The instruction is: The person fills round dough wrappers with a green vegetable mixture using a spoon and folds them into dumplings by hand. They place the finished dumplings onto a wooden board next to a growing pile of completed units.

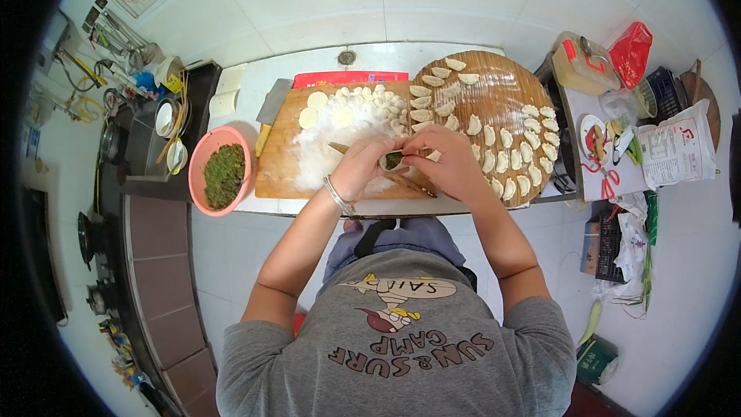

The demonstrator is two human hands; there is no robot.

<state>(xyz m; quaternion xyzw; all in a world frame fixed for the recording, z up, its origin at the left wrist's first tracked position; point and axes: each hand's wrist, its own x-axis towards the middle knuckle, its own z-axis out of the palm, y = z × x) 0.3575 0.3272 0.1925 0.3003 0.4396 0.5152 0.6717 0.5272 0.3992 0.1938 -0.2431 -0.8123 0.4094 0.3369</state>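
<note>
Carefully, my left hand (359,166) cupped dumpling wrapper (393,160) with green filling at board's (282,139) 4 o'clock edge; my right hand (448,161) pinched its rim. Best sealing: keep filling centred, press edges evenly. Finished dumplings (502,143) sat on round tray (502,85) at 3 o'clock; pink filling bowl (202,156) at 9.

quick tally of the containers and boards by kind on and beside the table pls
pink bowl of green filling: 1
rectangular wooden board: 1
round wooden tray with folded dumplings: 1
clear plastic tub with red latch: 1
total: 4
</note>
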